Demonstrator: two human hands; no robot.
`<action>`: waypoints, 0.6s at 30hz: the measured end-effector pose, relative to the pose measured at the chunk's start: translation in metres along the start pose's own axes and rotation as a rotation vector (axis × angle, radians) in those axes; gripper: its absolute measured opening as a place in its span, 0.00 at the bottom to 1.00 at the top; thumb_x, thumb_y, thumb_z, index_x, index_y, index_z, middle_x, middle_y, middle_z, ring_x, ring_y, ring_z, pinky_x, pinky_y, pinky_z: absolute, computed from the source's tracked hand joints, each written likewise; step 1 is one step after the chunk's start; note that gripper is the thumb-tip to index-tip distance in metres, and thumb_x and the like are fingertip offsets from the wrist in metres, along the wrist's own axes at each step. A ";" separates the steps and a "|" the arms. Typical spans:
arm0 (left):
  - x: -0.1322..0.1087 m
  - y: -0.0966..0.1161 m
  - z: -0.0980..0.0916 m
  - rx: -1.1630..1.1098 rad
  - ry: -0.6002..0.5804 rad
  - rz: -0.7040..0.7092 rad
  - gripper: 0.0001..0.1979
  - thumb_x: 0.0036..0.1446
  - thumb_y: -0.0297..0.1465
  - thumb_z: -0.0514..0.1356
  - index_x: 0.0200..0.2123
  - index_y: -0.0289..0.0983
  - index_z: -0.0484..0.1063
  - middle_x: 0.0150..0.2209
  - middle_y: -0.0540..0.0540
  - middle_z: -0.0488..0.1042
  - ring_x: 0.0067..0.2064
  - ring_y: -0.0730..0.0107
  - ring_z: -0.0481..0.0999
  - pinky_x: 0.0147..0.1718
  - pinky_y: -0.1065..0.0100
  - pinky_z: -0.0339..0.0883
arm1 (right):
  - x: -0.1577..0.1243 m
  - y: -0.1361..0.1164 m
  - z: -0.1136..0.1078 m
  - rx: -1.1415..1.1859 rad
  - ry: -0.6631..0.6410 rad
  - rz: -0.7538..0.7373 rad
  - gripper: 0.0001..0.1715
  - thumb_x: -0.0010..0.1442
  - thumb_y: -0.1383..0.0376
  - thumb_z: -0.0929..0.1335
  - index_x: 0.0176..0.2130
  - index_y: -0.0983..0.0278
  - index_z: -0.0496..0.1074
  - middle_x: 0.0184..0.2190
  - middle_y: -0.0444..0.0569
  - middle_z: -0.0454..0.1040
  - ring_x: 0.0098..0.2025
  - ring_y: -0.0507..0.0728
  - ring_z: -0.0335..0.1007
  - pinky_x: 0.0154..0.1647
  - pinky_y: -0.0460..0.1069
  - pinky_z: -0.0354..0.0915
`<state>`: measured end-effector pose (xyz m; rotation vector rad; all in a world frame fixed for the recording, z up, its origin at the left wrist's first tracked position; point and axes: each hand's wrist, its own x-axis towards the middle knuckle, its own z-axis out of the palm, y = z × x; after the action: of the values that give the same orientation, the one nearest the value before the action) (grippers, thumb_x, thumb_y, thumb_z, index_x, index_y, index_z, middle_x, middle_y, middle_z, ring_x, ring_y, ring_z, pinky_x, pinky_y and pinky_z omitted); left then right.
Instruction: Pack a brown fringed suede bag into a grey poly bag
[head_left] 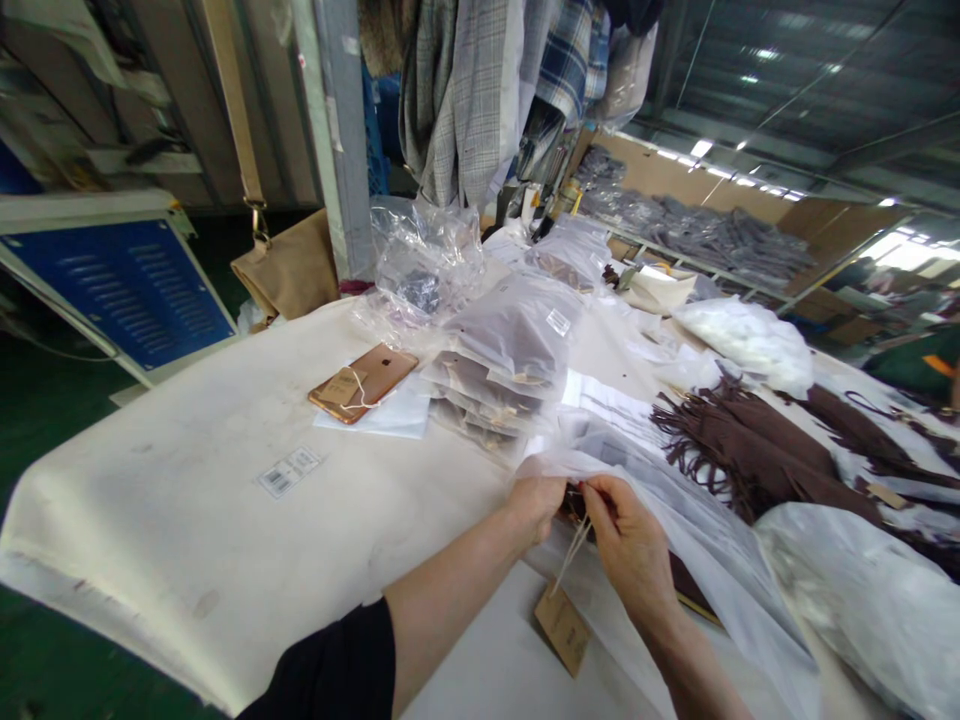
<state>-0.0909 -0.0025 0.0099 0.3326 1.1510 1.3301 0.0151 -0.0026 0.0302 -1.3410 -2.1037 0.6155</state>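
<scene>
Ten o'clock: tan shoulder bag, contents hidden. Centre: stacked frosted packets, brownish goods inside. Five o'clock: left hand, forearm slanting in from seven, fingers curled, tips hidden, cannot tell whether pinching. Below: paper tag on string. Half past four: right hand, thumb and forefinger pinched together, on what unclear. Four o'clock: dark brown item, partly under frosted bag.

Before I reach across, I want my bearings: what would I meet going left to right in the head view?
Blue vented panel, phone, the person's left hand, their right hand, dark brown fringed fabric.
</scene>
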 end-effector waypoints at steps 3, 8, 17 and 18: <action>-0.002 -0.001 0.000 -0.008 -0.006 0.008 0.06 0.51 0.26 0.56 0.30 0.32 0.73 0.26 0.48 0.71 0.27 0.72 0.67 0.21 0.73 0.59 | 0.000 -0.001 0.000 -0.007 0.000 0.003 0.19 0.57 0.53 0.59 0.32 0.62 0.70 0.26 0.47 0.73 0.27 0.56 0.67 0.31 0.50 0.62; -0.004 0.000 -0.001 -0.012 -0.007 0.002 0.05 0.54 0.27 0.56 0.32 0.33 0.72 0.25 0.50 0.69 0.24 0.75 0.66 0.22 0.73 0.60 | 0.002 -0.005 -0.003 -0.032 -0.016 -0.030 0.16 0.55 0.55 0.60 0.29 0.61 0.69 0.23 0.46 0.72 0.25 0.55 0.66 0.29 0.49 0.61; 0.004 -0.005 -0.009 -0.040 -0.059 -0.010 0.09 0.47 0.30 0.58 0.32 0.33 0.74 0.24 0.50 0.70 0.24 0.74 0.66 0.21 0.73 0.59 | 0.008 -0.007 -0.003 -0.098 -0.029 -0.075 0.13 0.53 0.58 0.60 0.27 0.61 0.69 0.22 0.46 0.72 0.25 0.55 0.66 0.29 0.49 0.61; 0.003 -0.005 -0.009 -0.044 -0.066 -0.004 0.09 0.47 0.30 0.58 0.32 0.33 0.74 0.25 0.50 0.71 0.24 0.73 0.66 0.21 0.73 0.59 | 0.008 -0.007 -0.003 -0.102 -0.026 -0.077 0.13 0.53 0.58 0.60 0.27 0.61 0.69 0.22 0.47 0.72 0.25 0.55 0.67 0.29 0.49 0.61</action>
<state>-0.0955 -0.0049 0.0001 0.3398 1.0648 1.3297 0.0099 0.0019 0.0383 -1.3063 -2.2229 0.5025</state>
